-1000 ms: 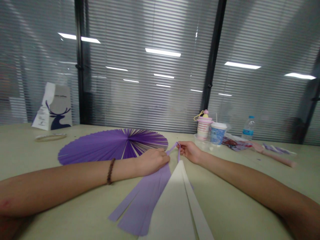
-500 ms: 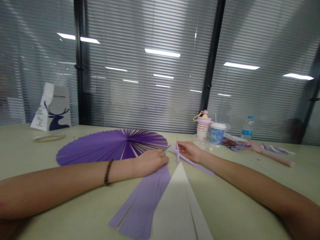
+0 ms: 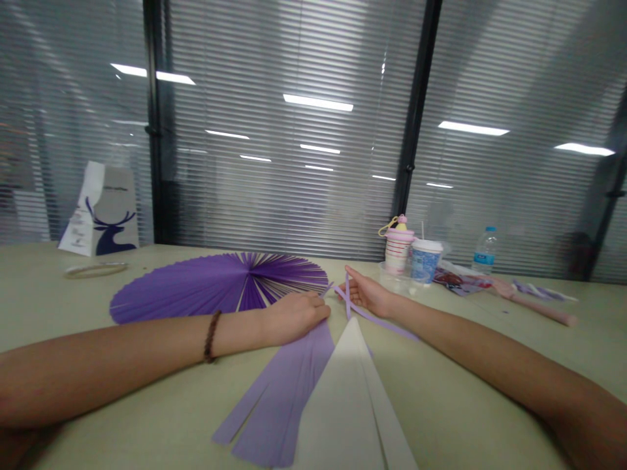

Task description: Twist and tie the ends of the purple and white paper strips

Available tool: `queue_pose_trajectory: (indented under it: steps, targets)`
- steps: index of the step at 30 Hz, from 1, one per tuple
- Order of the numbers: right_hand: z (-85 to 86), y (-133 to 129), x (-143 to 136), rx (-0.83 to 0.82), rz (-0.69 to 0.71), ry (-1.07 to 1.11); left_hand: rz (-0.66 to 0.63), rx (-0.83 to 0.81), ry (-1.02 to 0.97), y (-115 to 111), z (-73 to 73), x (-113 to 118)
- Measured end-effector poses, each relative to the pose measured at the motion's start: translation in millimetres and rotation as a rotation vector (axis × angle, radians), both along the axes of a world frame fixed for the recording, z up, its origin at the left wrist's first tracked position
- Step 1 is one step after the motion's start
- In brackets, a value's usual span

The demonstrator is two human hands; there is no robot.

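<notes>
My left hand (image 3: 301,316) is closed on the upper end of a bundle of light purple strips (image 3: 284,411), which fan out toward the front edge. Just right of it, my right hand (image 3: 366,294) has its fingers on a thin lilac ribbon (image 3: 386,324); the ribbon crosses itself near the fingertips and one tail trails under the wrist. Between the hands lies the narrow tip of a white pointed strip bundle (image 3: 350,398). Behind my left hand rests a round, pleated purple paper disc (image 3: 196,287).
A white paper bag with a deer (image 3: 115,215) and a pale ring (image 3: 95,269) are at the left. At the right stand a pink-lidded cup (image 3: 398,251), a blue paper cup (image 3: 426,262) and a water bottle (image 3: 484,251), near a pink roll (image 3: 543,307).
The fingers of my right hand have shifted on the ribbon, with the index finger now raised and the other fingers lower. My left hand stays in place.
</notes>
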State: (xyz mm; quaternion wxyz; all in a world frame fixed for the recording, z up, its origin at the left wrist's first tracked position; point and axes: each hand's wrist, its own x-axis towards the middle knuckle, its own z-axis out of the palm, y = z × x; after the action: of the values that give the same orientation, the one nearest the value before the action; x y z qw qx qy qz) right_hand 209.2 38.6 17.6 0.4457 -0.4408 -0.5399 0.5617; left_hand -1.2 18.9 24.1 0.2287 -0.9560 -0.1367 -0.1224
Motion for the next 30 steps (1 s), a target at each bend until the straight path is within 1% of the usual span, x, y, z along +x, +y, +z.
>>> queue_pose_trajectory:
  steps: [4, 6, 12, 15, 18, 20, 23, 26, 30]
  targets:
    - [3.1, -2, -9, 0.050, 0.015, -0.144, -0.034, 0.023, 0.015, 1, -0.6, -1]
    - [4.7, -4, -16, 0.070, 0.007, -0.177, -0.055, 0.059, 0.035, 0, -0.2, 0]
    - [9.5, -6, -34, 0.095, -0.098, -0.314, -0.177, 0.224, 0.159, -8, 4.8, 5]
    - [8.6, -5, -33, 0.099, -0.097, -0.450, -0.206, 0.279, 0.178, -12, 6.1, 7]
    - [5.9, -3, -28, 0.109, -0.084, -0.573, -0.208, 0.282, 0.159, -14, 4.8, 7]
    - [3.9, -3, -26, 0.140, -0.081, -0.618, -0.204, 0.281, 0.161, -13, 3.1, 6]
    - [0.2, -5, -25, 0.242, -0.082, -0.624, -0.199, 0.274, 0.157, -11, 1.3, 6]
    - [-3.6, -8, -25, 0.339, -0.075, -0.585, -0.204, 0.251, 0.137, -10, 1.9, 6]
    - [-6.5, -9, -19, 0.385, -0.049, -0.525, -0.188, 0.220, 0.130, -12, 4.0, 5]
